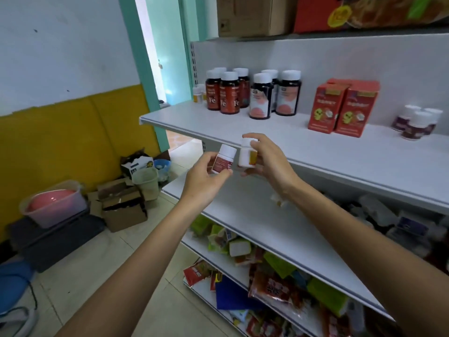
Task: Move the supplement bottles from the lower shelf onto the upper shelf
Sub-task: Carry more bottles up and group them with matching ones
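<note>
My left hand [206,176] grips a small white bottle with a maroon label [224,159], tilted. Beside it my right hand [266,159] holds a small white bottle with a yellow-orange label [246,154] upright. Both bottles hang just in front of the upper shelf's [315,152] front edge, above the lower shelf [243,210]. On the upper shelf stand several dark red bottles [227,93], dark bottles with pink labels [261,97], and small purple-labelled bottles [415,124]. One small white bottle [278,199] lies on the lower shelf, partly hidden by my right wrist.
Two red boxes [342,108] stand on the upper shelf. Cartons [252,15] sit on the top shelf. Snack packets [279,283] fill the shelves below. Cardboard boxes [121,203], a bin and a plastic tub [53,203] crowd the floor at left.
</note>
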The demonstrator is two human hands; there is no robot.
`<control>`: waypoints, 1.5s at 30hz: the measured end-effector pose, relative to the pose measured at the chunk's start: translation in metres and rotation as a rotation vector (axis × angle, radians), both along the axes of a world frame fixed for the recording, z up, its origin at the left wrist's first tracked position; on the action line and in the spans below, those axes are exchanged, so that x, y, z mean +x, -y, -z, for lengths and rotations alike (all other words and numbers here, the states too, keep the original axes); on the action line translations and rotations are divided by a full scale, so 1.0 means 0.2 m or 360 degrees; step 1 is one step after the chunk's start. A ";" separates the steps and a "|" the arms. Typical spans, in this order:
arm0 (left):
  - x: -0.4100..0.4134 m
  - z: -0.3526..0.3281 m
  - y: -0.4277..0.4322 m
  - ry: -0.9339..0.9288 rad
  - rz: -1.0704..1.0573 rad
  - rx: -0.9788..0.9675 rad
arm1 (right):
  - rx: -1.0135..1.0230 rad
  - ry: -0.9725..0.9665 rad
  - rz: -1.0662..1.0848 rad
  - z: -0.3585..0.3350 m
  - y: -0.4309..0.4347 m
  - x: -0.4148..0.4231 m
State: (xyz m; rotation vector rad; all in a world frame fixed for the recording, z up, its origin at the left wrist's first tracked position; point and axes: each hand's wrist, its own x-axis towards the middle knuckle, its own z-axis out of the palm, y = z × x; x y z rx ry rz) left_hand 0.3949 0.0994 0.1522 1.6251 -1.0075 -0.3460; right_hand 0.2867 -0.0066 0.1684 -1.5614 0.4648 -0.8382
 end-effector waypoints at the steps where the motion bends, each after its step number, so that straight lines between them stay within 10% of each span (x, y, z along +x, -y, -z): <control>1: 0.04 -0.02 0.04 0.0035 -0.0031 -0.0026 | 0.0069 0.0046 -0.0027 -0.03 0.04 0.06; 17: 0.96 -0.15 0.30 0.0204 -0.0274 -0.0229 | -0.0668 -0.0306 0.0242 -0.19 0.34 1.04; 32: 1.87 -0.22 0.76 0.0183 0.0413 -0.0036 | -0.1046 -0.1306 0.1064 -0.21 0.72 1.76; 45: 1.93 -0.22 0.90 0.0233 0.0782 -0.0002 | -0.1035 -0.1525 0.1303 -0.21 0.88 1.85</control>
